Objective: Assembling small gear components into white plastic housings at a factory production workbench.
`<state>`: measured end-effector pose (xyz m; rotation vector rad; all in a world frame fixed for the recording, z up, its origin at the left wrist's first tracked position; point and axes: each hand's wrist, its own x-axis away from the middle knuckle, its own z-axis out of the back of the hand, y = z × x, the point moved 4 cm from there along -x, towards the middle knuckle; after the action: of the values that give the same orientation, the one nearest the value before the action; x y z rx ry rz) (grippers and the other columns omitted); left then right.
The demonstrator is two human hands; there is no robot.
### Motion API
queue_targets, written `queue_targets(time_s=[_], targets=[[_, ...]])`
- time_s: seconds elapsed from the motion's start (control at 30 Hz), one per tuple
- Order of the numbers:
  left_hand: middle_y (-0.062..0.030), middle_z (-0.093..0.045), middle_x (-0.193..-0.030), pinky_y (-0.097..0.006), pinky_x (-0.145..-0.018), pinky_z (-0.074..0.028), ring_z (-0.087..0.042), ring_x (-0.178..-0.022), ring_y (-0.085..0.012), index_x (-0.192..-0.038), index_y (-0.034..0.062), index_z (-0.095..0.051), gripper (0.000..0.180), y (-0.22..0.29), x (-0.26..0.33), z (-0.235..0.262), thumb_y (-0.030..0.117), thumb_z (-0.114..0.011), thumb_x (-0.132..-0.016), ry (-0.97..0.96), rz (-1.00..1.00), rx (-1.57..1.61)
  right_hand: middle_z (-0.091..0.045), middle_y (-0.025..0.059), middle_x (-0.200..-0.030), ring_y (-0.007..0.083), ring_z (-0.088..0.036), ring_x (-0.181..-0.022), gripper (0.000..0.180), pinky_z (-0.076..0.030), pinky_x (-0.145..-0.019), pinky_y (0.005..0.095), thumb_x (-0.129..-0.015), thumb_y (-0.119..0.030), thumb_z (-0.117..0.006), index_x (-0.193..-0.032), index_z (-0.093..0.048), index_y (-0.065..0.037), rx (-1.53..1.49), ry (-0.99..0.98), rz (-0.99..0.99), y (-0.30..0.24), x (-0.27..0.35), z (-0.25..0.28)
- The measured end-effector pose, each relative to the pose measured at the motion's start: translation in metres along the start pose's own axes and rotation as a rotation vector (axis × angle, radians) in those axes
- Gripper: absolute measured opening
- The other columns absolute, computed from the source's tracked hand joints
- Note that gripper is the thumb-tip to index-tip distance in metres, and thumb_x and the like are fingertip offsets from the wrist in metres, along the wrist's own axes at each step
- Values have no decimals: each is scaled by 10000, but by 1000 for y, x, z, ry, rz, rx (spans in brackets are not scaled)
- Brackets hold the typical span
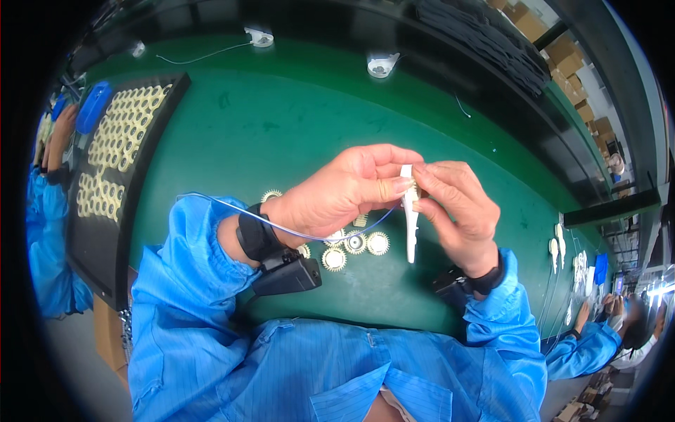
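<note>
Above a green work surface (281, 133), my left hand (344, 193) and my right hand (457, 207) meet around a long white plastic part (410, 225) held upright. My left thumb and fingers pinch its upper end. My right fingertips press a small cream gear-like ring (417, 191) against the same upper end. A thin blue-white wire (232, 205) runs from my left sleeve across my wrist toward the part. Several cream toothed rings (355, 244) lie on the surface just below my hands.
A black tray (116, 204) filled with several cream rings stands at the left. Two white fixtures (382, 65) sit along the far edge. Another person's blue sleeve (49, 232) is at far left; a second person (598, 337) works at lower right beside more white parts (555, 246).
</note>
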<state>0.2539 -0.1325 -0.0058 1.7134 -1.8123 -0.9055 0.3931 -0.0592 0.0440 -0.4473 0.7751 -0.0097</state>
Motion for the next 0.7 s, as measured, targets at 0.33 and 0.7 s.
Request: queue_targets(time_s=[0.33, 0.7], targets=[[-174, -447, -1385, -348, -1082, -358, -432, -1297, -223, -1397, -8, -320, 540, 7, -12, -25, 45, -563, -917, 89, -275, -306, -509, 129, -1317, 196, -554, -1140, 673, -453, -963, 335, -951, -154, -583, -1488, -195, -34, -1067, 97, -662, 10, 19, -19], [-176, -478, -1355, -321, -1008, -411, -522, -1205, -239, -1369, -21, -396, 447, 15, 11, -50, 197, -470, -986, 153, -164, -570, -548, 20, -919, 41, -453, -632, 475, -415, -539, 196, -988, -372, -490, -1306, -435, -23, -1477, 657, -523, 24, 86, 158]])
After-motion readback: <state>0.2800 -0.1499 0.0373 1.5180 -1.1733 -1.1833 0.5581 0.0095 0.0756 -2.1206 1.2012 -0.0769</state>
